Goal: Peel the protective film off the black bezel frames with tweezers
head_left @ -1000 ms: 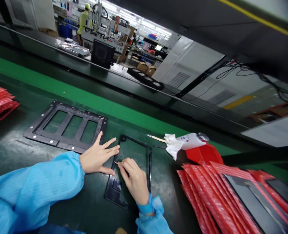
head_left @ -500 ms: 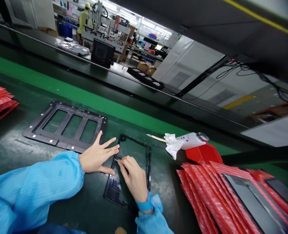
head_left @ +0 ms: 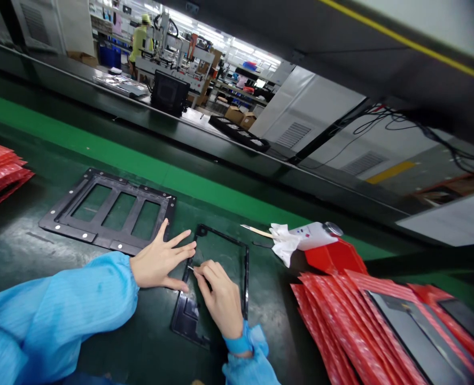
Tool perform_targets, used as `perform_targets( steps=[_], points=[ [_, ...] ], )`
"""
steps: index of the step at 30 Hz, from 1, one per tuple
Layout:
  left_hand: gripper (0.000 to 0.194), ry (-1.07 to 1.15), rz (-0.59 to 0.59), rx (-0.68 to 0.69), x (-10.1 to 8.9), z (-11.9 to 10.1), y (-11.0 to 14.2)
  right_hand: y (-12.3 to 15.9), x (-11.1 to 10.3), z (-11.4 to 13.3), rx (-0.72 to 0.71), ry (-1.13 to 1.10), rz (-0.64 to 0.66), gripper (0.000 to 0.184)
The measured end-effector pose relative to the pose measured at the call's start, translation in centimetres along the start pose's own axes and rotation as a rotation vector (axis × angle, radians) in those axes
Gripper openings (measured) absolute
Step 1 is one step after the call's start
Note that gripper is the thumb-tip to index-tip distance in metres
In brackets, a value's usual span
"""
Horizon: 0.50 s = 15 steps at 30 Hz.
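Note:
A thin black rectangular frame (head_left: pixel 246 278) lies on the dark green table, with a wider solid part at its near left corner. My left hand (head_left: pixel 160 260) rests with fingers spread, its fingertips on the left side of that frame. My right hand (head_left: pixel 220 294) is closed in a pinch on a small slim metal-tipped tool; most of the tool is hidden by the fingers. Its tip (head_left: pixel 190 267) touches the frame's left side, between my left thumb and index finger. Beyond my left hand lies a larger black fixture plate (head_left: pixel 100 241) with three rectangular openings and silver dots along its border.
Red bubble-wrap pouches (head_left: pixel 333 321) with dark panels are stacked at right, more pouches (head_left: pixel 4 174) at far left. A scalpel-like knife (head_left: pixel 256 230), a white cloth (head_left: pixel 285 243), a white bottle (head_left: pixel 315 235) and a red box (head_left: pixel 336 258) sit beyond the frame. A person (head_left: pixel 139 43) stands far back.
The view has tilted slightly, so the scene sits a little lower. Both hands keep nearly the same place on the black frame, and the right hand keeps its pinch.

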<state>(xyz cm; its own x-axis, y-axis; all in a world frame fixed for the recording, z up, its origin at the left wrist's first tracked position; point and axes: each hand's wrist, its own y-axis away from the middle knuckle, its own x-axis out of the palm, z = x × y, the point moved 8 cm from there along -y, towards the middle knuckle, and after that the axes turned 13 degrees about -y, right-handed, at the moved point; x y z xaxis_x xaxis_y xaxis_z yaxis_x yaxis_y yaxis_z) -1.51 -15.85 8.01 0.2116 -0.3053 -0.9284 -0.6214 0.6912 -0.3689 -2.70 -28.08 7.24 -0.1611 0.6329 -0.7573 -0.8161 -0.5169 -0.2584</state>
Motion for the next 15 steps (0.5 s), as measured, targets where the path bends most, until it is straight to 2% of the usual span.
perform_targets(
  steps=[15],
  points=[
    [0.077, -0.013, -0.021, 0.001, -0.16, -0.04, 0.06, -0.04, 0.12, 0.46, -0.026, 0.034, 0.001, 0.024]
  ],
)
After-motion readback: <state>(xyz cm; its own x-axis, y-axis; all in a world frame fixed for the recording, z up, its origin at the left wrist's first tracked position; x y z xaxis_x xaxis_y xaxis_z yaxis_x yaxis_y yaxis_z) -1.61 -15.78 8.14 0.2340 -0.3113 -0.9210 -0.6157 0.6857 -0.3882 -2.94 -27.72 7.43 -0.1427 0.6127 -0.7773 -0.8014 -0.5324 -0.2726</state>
